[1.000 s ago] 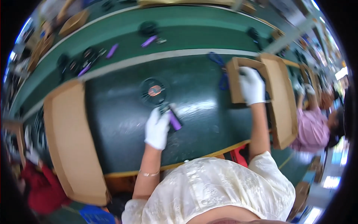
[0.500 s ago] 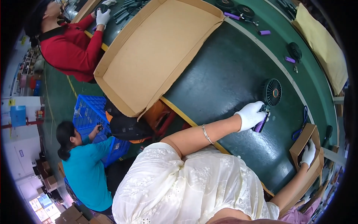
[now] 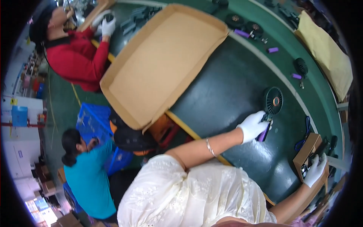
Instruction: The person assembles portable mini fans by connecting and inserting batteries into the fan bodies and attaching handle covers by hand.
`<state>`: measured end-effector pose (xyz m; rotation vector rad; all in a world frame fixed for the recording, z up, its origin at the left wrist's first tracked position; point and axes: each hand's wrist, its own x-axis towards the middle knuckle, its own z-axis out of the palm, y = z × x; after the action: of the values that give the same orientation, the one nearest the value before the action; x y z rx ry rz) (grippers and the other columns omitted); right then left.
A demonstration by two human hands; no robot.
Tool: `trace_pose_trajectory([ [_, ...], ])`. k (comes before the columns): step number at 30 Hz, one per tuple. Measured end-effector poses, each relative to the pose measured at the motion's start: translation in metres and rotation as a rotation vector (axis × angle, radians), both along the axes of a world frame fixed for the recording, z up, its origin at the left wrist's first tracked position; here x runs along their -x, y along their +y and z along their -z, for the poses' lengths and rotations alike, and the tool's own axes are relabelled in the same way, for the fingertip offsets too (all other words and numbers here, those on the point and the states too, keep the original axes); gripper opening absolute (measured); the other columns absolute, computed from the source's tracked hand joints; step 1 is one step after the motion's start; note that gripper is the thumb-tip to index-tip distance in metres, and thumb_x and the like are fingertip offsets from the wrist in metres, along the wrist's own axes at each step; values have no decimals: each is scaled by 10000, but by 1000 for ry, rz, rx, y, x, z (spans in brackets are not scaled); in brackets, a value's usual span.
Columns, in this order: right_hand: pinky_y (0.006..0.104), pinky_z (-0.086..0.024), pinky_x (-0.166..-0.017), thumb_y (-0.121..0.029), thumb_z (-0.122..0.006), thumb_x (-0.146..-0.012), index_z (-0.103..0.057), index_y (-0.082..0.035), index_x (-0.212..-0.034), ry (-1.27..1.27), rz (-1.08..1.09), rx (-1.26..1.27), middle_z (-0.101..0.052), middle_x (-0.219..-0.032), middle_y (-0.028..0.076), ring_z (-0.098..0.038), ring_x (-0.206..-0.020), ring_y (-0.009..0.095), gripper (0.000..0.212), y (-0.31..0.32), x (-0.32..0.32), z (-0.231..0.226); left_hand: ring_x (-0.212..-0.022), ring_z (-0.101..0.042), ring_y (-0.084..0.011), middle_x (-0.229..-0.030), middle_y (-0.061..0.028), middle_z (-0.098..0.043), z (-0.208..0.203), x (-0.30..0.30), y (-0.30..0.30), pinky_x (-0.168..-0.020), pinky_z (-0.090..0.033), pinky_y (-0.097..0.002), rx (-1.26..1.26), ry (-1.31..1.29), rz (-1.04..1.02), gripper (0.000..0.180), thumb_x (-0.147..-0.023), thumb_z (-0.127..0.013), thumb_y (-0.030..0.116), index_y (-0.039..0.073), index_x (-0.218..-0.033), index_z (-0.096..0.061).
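Head view. My left hand (image 3: 252, 128), gloved in white, is closed round the narrow dark base of a round black fan (image 3: 273, 100) with a coppery centre; a purple cylinder (image 3: 261, 136) shows beneath the fingers. The fan is over the right-hand part of the dark green tabletop (image 3: 219, 90); whether it rests there or is lifted, I cannot tell. My right hand (image 3: 315, 172), also gloved, is at the open small cardboard box (image 3: 304, 148), its fingers beside a dark elongated part (image 3: 322, 146); whether they grasp it, I cannot tell. A looped blue cord (image 3: 307, 123) lies just beside the box. To the left, a large cardboard tray (image 3: 159, 68) overhangs the tabletop's yellow edge (image 3: 185, 125). Along the far side, further fans (image 3: 301, 66) and purple cylinders (image 3: 273, 50) lie on a green band (image 3: 281, 39)
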<state>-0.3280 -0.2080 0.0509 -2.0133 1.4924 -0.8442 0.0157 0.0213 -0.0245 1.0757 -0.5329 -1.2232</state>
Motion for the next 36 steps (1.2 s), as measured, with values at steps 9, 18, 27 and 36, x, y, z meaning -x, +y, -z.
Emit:
trace_pose_trajectory([
  [9, 262, -513, -676, -34, -578, -878, -500, -64, -1422, 166, -442, -397, -579, -1015, 75, -591, -763, 136, 550, 133, -126, 34, -1056, -614, -160, -1124, -97, -638, 5, 8, 4, -985, -465, -319, 53, -152, -56, 275, -974, -474, 31, -18, -1238, -529],
  [18, 424, -476, -934, -105, -770, -677, -597, -31, -1200, 356, -566, 216, -605, -1145, 183, -576, -1078, 377, 556, 150, -159, 35, -1052, -617, -176, -1152, -116, -621, -1, 0, 1, -944, -505, -328, 140, -34, -92, 260, -984, -454, 22, -27, -1231, -516],
  [27, 397, -523, -867, -120, -720, -755, -599, -67, -1281, 71, -566, 186, -596, -1164, 180, -625, -1019, 364, 543, 152, -178, 10, -1063, -625, -190, -1205, -125, -634, -12, 5, 0, -939, -483, -314, -46, -199, -138, 315, -967, -461, -1, -30, -1276, -517],
  [36, 376, -536, -786, -84, -739, -747, -627, -83, -1276, 116, -496, 119, -591, -1096, 168, -631, -938, 332, 541, 177, -199, 26, -1073, -579, -145, -1172, -81, -616, 2, 1, 6, -926, -453, -281, 60, -122, -66, 397, -931, -477, 14, 13, -1327, -510],
])
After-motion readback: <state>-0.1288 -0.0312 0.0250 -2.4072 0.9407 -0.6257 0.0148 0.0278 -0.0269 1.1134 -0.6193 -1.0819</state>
